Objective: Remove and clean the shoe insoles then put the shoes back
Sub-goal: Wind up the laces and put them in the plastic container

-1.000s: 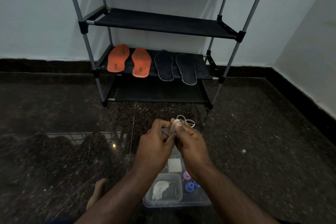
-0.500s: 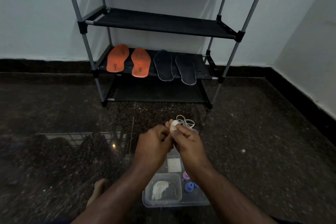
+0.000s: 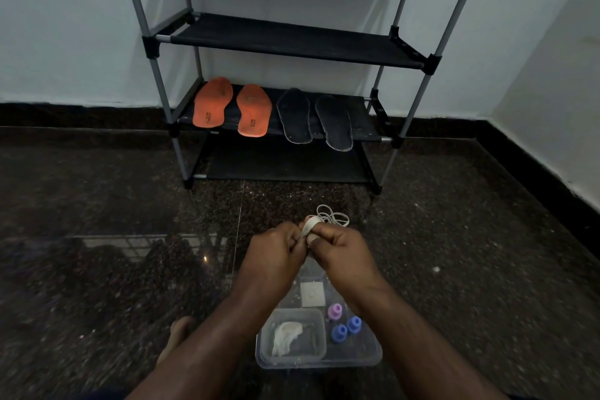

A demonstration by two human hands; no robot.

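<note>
Both hands, left (image 3: 276, 253) and right (image 3: 341, 250), pinch a white cord (image 3: 324, 221) (loops dangling) above a clear tray (image 3: 373, 355).

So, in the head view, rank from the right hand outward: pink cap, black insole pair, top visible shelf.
From the right hand:
1. Pink cap, just below, in the clear tray.
2. Black insole pair, on the lower rack shelf.
3. Top visible shelf, higher up the rack.

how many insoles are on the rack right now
4, all on the middle shelf: two orange insoles on the left, two dark insoles to their right. No others are visible.
</note>
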